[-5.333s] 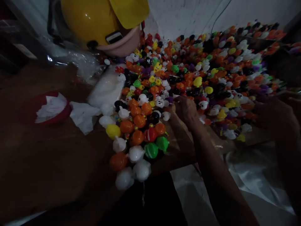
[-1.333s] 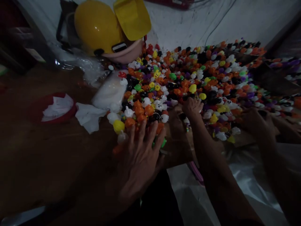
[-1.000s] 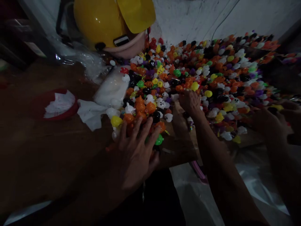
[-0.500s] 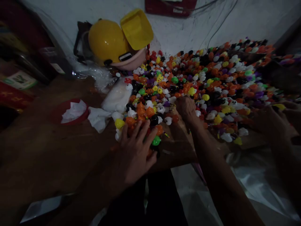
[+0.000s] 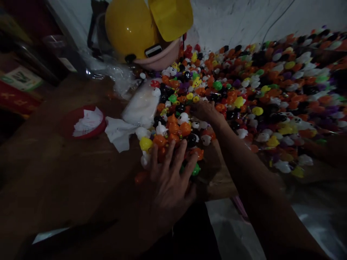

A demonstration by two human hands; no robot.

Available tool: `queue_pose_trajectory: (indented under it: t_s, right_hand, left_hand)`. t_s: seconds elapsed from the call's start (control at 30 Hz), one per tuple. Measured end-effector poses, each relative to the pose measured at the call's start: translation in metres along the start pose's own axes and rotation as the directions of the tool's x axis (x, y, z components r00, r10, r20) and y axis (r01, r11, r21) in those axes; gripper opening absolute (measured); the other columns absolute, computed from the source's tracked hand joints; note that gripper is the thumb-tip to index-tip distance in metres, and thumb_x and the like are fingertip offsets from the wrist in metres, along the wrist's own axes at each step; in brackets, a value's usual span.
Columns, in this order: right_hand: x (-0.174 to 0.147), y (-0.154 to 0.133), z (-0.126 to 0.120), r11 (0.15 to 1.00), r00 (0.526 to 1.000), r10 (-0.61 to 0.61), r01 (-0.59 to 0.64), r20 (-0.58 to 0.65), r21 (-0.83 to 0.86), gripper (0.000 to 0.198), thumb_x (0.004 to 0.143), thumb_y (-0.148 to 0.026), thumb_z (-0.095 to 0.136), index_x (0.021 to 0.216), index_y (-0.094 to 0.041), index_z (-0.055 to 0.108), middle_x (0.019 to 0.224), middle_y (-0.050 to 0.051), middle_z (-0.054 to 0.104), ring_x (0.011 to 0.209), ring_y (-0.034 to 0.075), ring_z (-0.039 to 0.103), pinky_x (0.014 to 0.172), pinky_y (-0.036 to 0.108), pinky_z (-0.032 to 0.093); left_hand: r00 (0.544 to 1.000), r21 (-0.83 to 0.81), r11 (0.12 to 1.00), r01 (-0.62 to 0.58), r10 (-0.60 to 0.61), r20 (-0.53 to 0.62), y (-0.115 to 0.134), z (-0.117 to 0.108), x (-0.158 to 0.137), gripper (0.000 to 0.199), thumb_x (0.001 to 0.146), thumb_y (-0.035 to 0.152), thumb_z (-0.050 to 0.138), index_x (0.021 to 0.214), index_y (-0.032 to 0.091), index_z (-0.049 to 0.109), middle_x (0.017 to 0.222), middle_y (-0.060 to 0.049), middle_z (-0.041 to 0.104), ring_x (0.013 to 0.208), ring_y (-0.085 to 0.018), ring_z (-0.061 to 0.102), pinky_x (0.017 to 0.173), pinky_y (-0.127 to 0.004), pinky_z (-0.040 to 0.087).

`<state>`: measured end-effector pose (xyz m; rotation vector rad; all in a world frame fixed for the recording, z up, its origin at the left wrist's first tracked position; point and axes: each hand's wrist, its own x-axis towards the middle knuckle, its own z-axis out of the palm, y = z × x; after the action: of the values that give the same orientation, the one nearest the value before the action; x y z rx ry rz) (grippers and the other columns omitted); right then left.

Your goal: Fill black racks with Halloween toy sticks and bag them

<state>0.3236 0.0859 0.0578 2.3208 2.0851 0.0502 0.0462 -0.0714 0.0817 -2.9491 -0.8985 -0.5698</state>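
Small shiny plastic figures in orange, white, black, yellow and green lie heaped on a brown table. My left hand [image 5: 173,177] rests with spread fingers at the near edge of the heap, against orange figures [image 5: 159,140] and partly over a green one [image 5: 195,169]. A yellow figure [image 5: 145,144] sits just beyond its fingers. My right hand [image 5: 207,111] reaches farther into the pile, near small yellow rings [image 5: 195,98] and a white figure [image 5: 183,118]. Its fingertips are dim and partly hidden among the figures, so I cannot see whether they hold anything.
Left of the heap are a clear plastic bag of pale material [image 5: 141,106], a crumpled white paper [image 5: 119,133] and a red dish [image 5: 101,127] with papers. Behind stand a pink basin [image 5: 162,59] and a yellow helmet [image 5: 130,29]. A person's dim arm [image 5: 325,148] is at right.
My right hand has moved left and deeper into the pile, its fist loosening. My left hand stays spread at the near edge. The view has shifted, and the other person's hands at right show less.
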Motion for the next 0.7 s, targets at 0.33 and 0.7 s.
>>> queue_pose_trajectory:
  t_s: [0.33, 0.7]
  right_hand:
    - [-0.12, -0.002, -0.043, 0.984, 0.947, 0.17, -0.15, -0.272, 0.094, 0.03, 0.095, -0.023, 0.049, 0.107, -0.016, 0.075, 0.106, 0.016, 0.076, 0.108, 0.033, 0.064, 0.092, 0.042, 0.042]
    - [-0.276, -0.036, 0.04, 0.901, 0.951, 0.252, -0.163, -0.181, 0.402, 0.029, 0.097, -0.031, 0.057, 0.11, -0.016, 0.077, 0.094, 0.012, 0.071, 0.079, 0.021, 0.062, 0.067, 0.03, 0.044]
  left_hand:
    - [0.995, -0.057, 0.997, 0.058, -0.053, 0.084, 0.004, -0.005, 0.002, 0.065, 0.094, 0.036, 0.06, 0.156, 0.019, 0.048, 0.168, -0.018, 0.034, 0.156, -0.043, 0.032, 0.125, -0.074, 0.024]
    - [0.982, -0.091, 0.992, 0.088, -0.071, 0.175, -0.002, -0.013, 0.004, 0.072, 0.094, 0.036, 0.06, 0.16, 0.02, 0.04, 0.172, -0.015, 0.029, 0.16, -0.039, 0.025, 0.13, -0.067, 0.012]
